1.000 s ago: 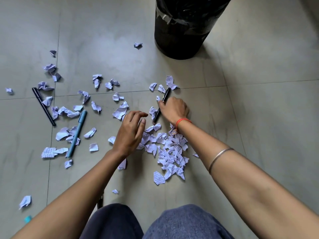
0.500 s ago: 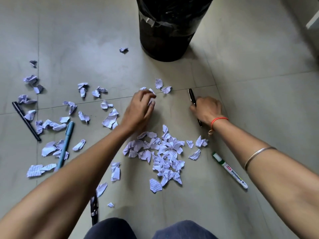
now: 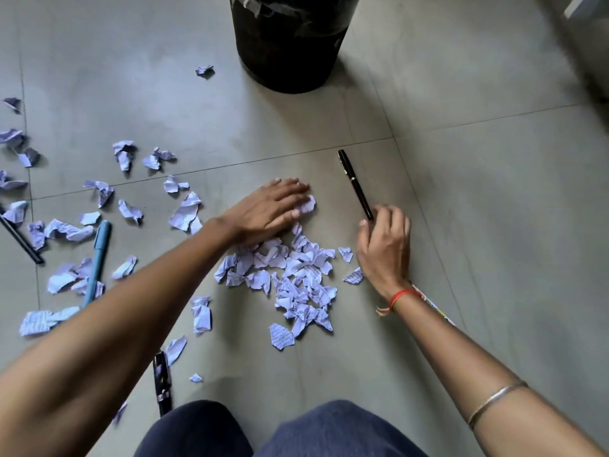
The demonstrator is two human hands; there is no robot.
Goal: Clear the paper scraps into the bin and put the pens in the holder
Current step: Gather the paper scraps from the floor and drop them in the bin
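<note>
While the flat, straight-fingered left hand point(image 3: 273, 209) presses paper scraps point(image 3: 303, 268), apparently to rake them together, the right hand point(image 3: 384, 249) pinches the black pen point(image 3: 354, 184) clear.

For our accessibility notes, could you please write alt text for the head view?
A person's left hand lies flat on paper scraps on the floor; the right hand pinches the end of a black pen. A black bin stands beyond.

Black bin point(image 3: 290, 44), lilac scraps point(image 3: 296, 275)
</note>
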